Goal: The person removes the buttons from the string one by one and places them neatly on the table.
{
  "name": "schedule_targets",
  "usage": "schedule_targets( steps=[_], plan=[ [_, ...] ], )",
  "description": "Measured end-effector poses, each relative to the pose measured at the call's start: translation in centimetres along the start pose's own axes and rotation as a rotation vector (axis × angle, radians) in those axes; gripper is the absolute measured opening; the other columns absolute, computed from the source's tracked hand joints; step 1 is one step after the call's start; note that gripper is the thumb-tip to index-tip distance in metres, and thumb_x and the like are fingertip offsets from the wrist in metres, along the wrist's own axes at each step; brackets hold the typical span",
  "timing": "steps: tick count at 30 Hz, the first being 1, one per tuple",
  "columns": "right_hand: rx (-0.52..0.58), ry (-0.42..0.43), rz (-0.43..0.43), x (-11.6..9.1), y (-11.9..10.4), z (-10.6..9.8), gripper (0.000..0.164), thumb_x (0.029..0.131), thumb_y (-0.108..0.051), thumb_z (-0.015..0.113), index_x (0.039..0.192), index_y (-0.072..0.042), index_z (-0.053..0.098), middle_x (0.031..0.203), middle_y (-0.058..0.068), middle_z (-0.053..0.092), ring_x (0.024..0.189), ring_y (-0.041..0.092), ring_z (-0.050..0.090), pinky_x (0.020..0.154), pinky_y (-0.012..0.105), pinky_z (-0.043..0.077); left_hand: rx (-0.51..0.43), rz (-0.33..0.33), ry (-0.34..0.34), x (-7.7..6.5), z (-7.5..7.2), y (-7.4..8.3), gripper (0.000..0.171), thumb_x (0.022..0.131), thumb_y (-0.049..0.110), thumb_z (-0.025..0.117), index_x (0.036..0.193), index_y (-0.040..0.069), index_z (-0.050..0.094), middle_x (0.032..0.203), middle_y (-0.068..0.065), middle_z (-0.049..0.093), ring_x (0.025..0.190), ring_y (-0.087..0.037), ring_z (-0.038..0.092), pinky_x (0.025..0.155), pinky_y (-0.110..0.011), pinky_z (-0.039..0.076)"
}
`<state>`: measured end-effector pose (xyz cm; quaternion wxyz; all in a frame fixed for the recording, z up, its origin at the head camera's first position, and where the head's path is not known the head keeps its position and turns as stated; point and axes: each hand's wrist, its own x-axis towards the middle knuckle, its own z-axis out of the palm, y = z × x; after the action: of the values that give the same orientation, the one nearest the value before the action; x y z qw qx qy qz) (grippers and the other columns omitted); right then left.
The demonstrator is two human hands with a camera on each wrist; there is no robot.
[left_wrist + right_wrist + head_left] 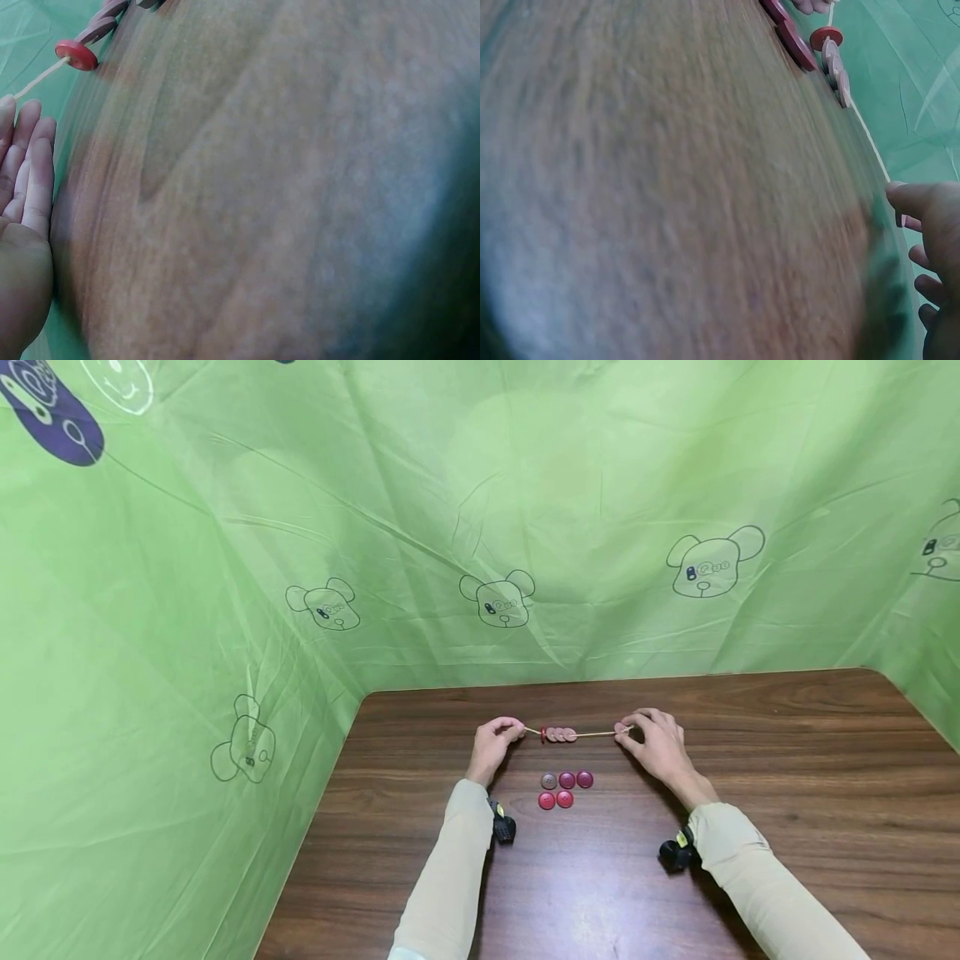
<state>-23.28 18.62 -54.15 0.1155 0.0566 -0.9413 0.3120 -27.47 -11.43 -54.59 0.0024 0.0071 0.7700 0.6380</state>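
Note:
A thin tan cord (596, 734) runs between the two hands, above the tabletop. My left hand (493, 748) pinches its left end between thumb and fingertips. Close to that hand, a red button (76, 55) is threaded on the cord, standing edge-on. Right beside it hang three dull pink buttons (561, 735), overlapping in a row. My right hand (658, 745) pinches the cord's other end, with another pink button (620, 727) at its fingertips. A bare stretch of cord lies between this button and the threaded ones.
Nearer the body, several loose buttons lie flat in two rows: a greyish button (549, 781) and two maroon buttons (576, 780) behind, two red buttons (555, 800) in front. Green printed cloth (420, 527) hangs behind and left of the brown wooden table (375, 827).

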Motion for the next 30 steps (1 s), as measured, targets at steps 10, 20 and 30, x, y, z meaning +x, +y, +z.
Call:
schedule_targets(
  steps=[10,20,30],
  plan=[
    [0.003,0.018,0.001,-0.1,0.5,-0.4,0.033,0.086,-0.028,0.071,0.111,-0.007,0.065,0.129,0.023,0.051,0.121,0.046,0.038,0.093,0.061,0.027,-0.029,-0.017,-0.039,-0.3,-0.2,0.9,0.018,0.089,0.013,0.067,0.098,-0.003,0.07,0.096,-0.024,0.07,0.092,-0.035,0.065,0.087,-0.049,0.05],
    [0.002,0.019,0.009,-0.3,1.1,-0.6,0.035,0.086,-0.03,0.07,0.112,-0.007,0.064,0.131,0.024,0.049,0.122,0.047,0.036,0.095,0.061,0.025,-0.014,-0.012,-0.005,0.0,0.0,0.0,0.016,0.088,0.018,0.069,0.094,0.003,0.072,0.09,-0.015,0.072,0.084,-0.019,0.065,0.082,-0.037,0.053],
    [0.019,0.023,0.027,-0.5,1.2,-1.1,0.034,0.087,-0.029,0.069,0.113,-0.006,0.064,0.131,0.024,0.048,0.122,0.048,0.036,0.095,0.061,0.024,-0.009,-0.006,-0.004,0.1,0.1,0.0,0.016,0.088,0.018,0.069,0.094,0.003,0.072,0.091,-0.018,0.072,0.088,-0.027,0.066,0.084,-0.041,0.053]
  ],
)
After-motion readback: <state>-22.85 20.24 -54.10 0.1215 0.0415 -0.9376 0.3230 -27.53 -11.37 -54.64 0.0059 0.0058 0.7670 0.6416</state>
